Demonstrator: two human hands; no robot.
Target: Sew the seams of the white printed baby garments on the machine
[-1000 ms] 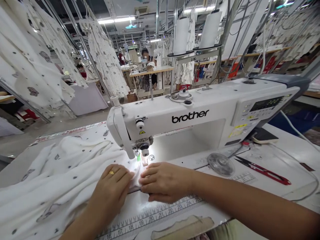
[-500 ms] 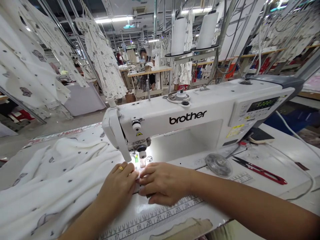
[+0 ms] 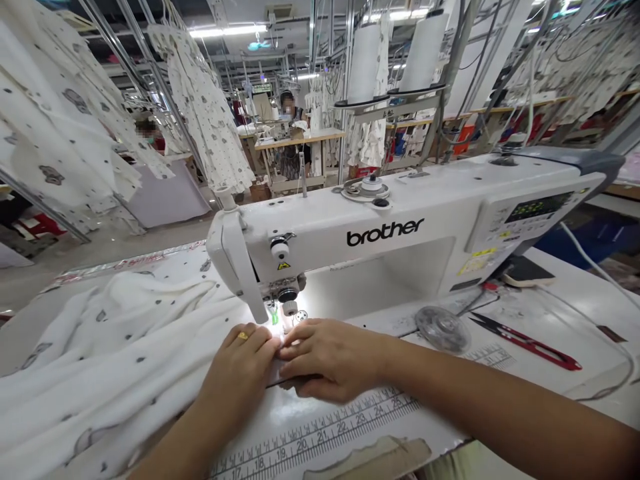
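Observation:
White fabric with a grey print lies in loose folds on the left of the table, reaching to the needle area. My left hand, with a gold ring on one finger, is closed on the fabric by the presser foot. Right beside it, my right hand has its fingers bent and close together at the fabric's edge; the part under them is hidden. Both hands are just in front of the lit needle area of a white sewing machine. A green piece shows near the needle.
Right of my hands lie a clear round disc and red-handled thread snips. A ruler strip runs along the table front, near a beige scrap. Thread cones stand behind the machine; printed garments hang at left.
The view has shifted slightly, so the machine appears a little farther right. My right fingers have drawn closer together beside my left hand. Both hands stay at the needle area.

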